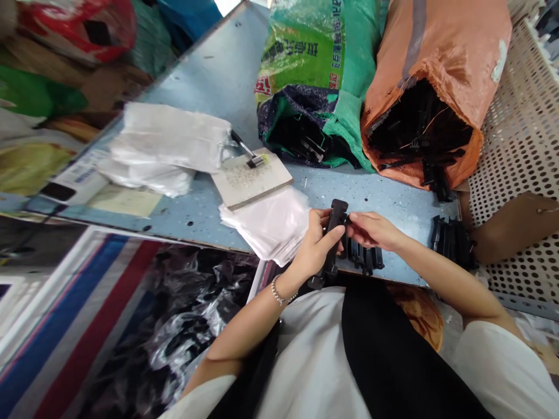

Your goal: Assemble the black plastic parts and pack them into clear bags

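My left hand (318, 244) is wrapped round a long black plastic part (335, 217), which is held tilted above the table's front edge. My right hand (373, 229) has its fingers pinched close against the upper side of that part. A tiny green glint shows at those fingertips, but what they grip is too small to make out. Below my hands, several similar black plastic pieces (367, 258) lie side by side on the table. To the left of my left hand is a stack of clear plastic bags (273, 224).
Black parts fill an orange sack (445, 52) and a green sack (353, 70). A brush-like tool (247, 150) rests on a small board (255, 181) beside white bags (170, 139). More black pieces (452, 241) lie near a perforated crate (519, 134). A striped bag (87, 308) holds plastic-wrapped items.
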`<state>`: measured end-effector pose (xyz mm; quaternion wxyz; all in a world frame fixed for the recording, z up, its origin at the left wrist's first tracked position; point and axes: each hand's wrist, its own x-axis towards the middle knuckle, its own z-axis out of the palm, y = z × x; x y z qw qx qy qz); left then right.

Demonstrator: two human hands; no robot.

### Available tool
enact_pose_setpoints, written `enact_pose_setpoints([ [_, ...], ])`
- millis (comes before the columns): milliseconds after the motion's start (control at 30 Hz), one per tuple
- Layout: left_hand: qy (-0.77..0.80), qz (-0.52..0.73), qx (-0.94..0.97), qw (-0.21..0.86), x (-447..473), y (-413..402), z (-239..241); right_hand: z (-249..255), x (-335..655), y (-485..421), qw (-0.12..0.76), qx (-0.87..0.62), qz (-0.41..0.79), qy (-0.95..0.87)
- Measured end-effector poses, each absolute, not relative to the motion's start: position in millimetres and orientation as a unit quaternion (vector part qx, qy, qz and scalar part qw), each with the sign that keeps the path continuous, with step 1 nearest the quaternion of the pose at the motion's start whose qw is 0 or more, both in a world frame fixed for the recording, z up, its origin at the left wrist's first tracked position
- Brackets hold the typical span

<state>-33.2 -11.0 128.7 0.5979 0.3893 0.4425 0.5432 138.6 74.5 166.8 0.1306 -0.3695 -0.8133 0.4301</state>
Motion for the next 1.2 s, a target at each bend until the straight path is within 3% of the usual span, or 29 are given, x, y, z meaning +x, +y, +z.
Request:
enact_pose_setpoints([
  [133, 0.432, 0.525, 0.364, 0.637, -32.5, -8.9, 132.0, 175.7, 146.5, 78.7, 0.14, -0.36, 0.301, -0.872],
  [367, 0.445, 0.543, 0.392, 0.594, -21.6, -6.8, 135.4, 164.7, 145.2, 69.6, 0.156, -0.395, 0.436, -0.793],
  [533, 0.439, 0.511, 0.385, 0.63, -21.7, -3.6, 140.2, 173.3, 157.7, 77.5, 0.176, -0.355, 0.288, -0.872],
  [733, 0.473, 0.535, 0.425, 0.556, -13.1, -0.3, 132.6, 163.9, 155.2, 75.7, 0.165, -0.395, 0.482, -0.764],
  [933, 0.443, 0.507, 0.387, 0.63, -15.9, 3.5, 133.0, 169.9, 166.1, 86.3, 0.184, -0.375, 0.348, -0.839],
  [1133, 0.461, 0.527, 0.415, 0.58, -9.6, 2.5, 135.3, 155.4, 162.5, 78.4, 0.161, -0.394, 0.504, -0.752],
  [1200, 0.453, 0.524, 0.392, 0.605, -11.0, 4.6, 134.1, 157.0, 164.0, 78.1, 0.152, -0.392, 0.478, -0.772],
])
